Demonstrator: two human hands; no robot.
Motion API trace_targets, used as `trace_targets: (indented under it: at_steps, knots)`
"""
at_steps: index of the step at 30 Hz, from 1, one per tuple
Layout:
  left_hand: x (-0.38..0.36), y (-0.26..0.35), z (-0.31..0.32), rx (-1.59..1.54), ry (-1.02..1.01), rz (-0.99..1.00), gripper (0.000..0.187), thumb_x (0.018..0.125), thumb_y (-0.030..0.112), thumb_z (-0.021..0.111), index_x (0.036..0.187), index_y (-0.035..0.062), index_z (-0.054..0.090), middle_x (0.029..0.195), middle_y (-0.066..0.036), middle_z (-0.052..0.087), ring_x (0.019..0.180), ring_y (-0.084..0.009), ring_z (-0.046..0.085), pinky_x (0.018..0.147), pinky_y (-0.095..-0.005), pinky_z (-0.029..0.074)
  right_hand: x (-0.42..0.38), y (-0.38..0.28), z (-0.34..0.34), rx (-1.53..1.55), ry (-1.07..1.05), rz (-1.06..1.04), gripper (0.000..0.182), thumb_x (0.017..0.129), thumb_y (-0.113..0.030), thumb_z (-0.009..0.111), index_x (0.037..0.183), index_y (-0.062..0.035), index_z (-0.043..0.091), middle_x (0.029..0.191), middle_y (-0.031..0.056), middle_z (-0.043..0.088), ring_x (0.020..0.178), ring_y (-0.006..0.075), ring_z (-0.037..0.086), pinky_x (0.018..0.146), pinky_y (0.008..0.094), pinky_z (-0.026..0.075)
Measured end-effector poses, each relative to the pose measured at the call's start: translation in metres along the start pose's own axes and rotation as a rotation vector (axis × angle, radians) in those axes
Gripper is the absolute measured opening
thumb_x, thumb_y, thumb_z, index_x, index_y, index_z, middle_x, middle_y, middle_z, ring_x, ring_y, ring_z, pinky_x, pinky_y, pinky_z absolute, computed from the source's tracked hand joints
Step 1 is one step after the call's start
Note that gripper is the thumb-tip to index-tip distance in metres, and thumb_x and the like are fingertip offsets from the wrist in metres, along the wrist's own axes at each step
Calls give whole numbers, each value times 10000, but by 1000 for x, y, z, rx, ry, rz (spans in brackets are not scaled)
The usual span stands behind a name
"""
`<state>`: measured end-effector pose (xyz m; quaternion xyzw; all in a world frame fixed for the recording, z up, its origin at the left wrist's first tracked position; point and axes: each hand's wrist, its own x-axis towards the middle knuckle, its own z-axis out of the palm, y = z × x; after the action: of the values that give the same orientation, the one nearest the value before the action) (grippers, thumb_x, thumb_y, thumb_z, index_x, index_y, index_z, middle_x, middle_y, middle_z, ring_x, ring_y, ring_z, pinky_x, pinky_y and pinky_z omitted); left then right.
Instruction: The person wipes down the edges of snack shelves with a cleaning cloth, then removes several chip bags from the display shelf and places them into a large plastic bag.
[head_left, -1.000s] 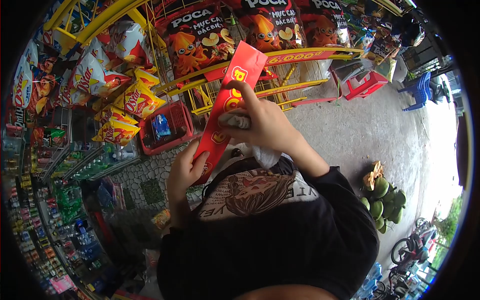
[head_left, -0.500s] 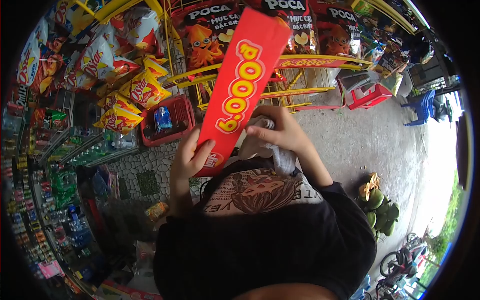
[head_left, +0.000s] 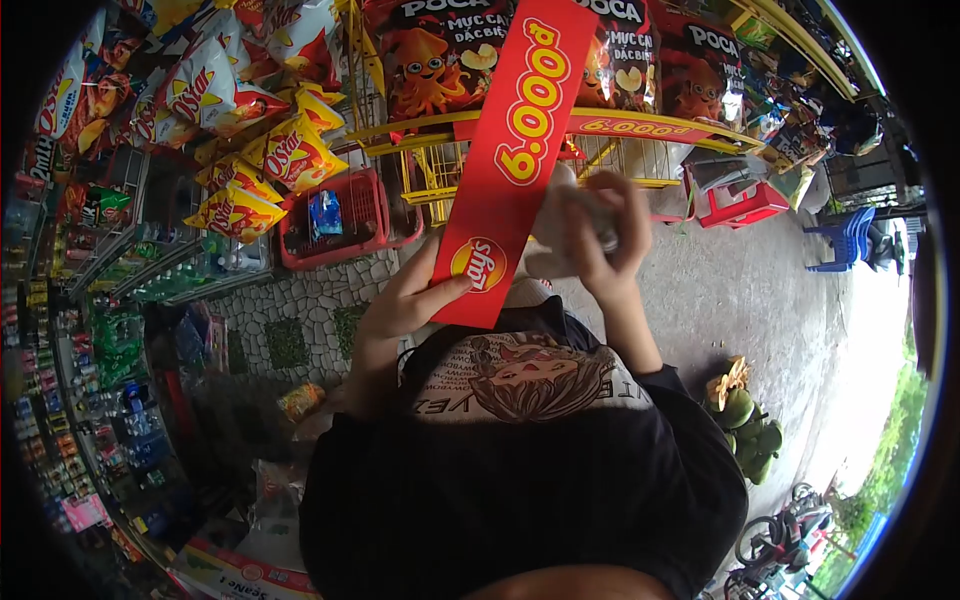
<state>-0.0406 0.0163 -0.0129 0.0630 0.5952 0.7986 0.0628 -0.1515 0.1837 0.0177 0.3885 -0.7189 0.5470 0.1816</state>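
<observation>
My left hand [head_left: 413, 290] grips the lower end of a long red price sign [head_left: 515, 160], its thumb lying across the front by the yellow Lay's logo. Large yellow "6.000đ" figures run up the sign, which tilts to the right at the top. Close to the sign's right edge, my right hand [head_left: 612, 235] has its fingers bent around a crumpled pale grey cloth [head_left: 560, 222]. Motion blurs this hand and the cloth a little. Part of the cloth is hidden behind the fingers.
Ahead stands a yellow wire rack [head_left: 430, 165] with black Poca snack bags [head_left: 435, 65] and another red price strip [head_left: 640, 128]. O'Star bags [head_left: 300, 150] hang at left above a red basket [head_left: 350, 240]. A red stool [head_left: 740, 203], blue chairs [head_left: 842, 240] and green coconuts [head_left: 750, 425] are on the right.
The sign has shifted up and right with my left hand. My right hand has moved right and up with the cloth, which is lifted away from my shirt.
</observation>
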Motion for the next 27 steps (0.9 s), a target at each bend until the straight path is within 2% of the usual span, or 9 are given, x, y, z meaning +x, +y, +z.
trace_targets:
  at_steps: [1, 2, 4, 6, 8, 11, 18, 20, 27]
  knots:
    - [-2, 2, 3, 104, 76, 40, 494, 749, 1, 441, 1186, -10, 213, 1116, -92, 381, 1019, -128, 373, 840, -260, 310, 11, -7, -4, 23, -306, -28, 315, 649, -88, 558, 934, -54, 428, 706, 114, 556, 568, 219, 562, 511, 281, 437]
    - [-3, 4, 6, 207, 148, 77, 475, 748, 9, 448, 1175, -8, 240, 1092, -99, 409, 996, -131, 402, 830, -264, 322, 14, -11, -4, 22, -307, -20, 315, 649, -88, 558, 934, -54, 428, 706, 114, 556, 568, 219, 562, 511, 281, 437]
    - [-7, 10, 8, 335, 134, 60, 461, 746, 15, 453, 1164, -7, 260, 1066, -111, 433, 973, -138, 426, 816, -269, 336, 16, -18, 4, -18, -594, 116, 307, 662, -147, 546, 935, -68, 430, 608, 93, 552, 516, 243, 548, 458, 300, 425]
    - [-9, 15, 9, 465, 128, 50, 446, 745, 20, 458, 1153, -7, 280, 1039, -124, 457, 950, -145, 450, 803, -274, 349, 24, -22, 7, -99, -600, 50, 308, 670, -186, 538, 935, -75, 429, 532, 77, 535, 476, 249, 531, 414, 318, 404]
    - [-10, 20, 9, 444, 138, -32, 440, 740, 29, 464, 1143, -9, 293, 992, -147, 488, 911, -164, 487, 772, -280, 373, 28, -24, 8, -141, -682, 119, 346, 649, -142, 580, 954, -65, 438, 619, 87, 559, 560, 260, 553, 484, 316, 432]
    - [-13, 23, 7, 390, 133, -58, 436, 741, 34, 465, 1140, -10, 297, 978, -145, 497, 893, -170, 499, 759, -278, 381, 28, -23, 10, -142, -715, 86, 343, 641, -143, 590, 941, -66, 444, 614, 83, 558, 559, 254, 554, 488, 307, 434]
    - [-13, 25, 4, 418, 158, -28, 427, 741, 31, 461, 1136, -12, 304, 986, -140, 496, 900, -161, 496, 761, -273, 380, 24, -17, 17, -73, -654, -22, 312, 614, -126, 613, 888, -58, 480, 639, 81, 560, 598, 242, 559, 514, 290, 440]
    - [-11, 29, 3, 437, 152, -5, 432, 739, 29, 462, 1136, -19, 299, 982, -140, 497, 900, -164, 496, 763, -275, 379, 25, -20, 20, -30, -607, 101, 293, 611, -112, 613, 868, -50, 487, 648, 82, 561, 609, 236, 561, 530, 291, 441]
    - [-13, 23, -4, 440, 140, -14, 453, 739, 42, 466, 1144, -36, 280, 959, -165, 501, 875, -176, 507, 748, -278, 382, 25, -13, 21, -66, -693, 1, 365, 605, -100, 619, 929, -47, 459, 661, 79, 559, 606, 226, 565, 536, 287, 440]
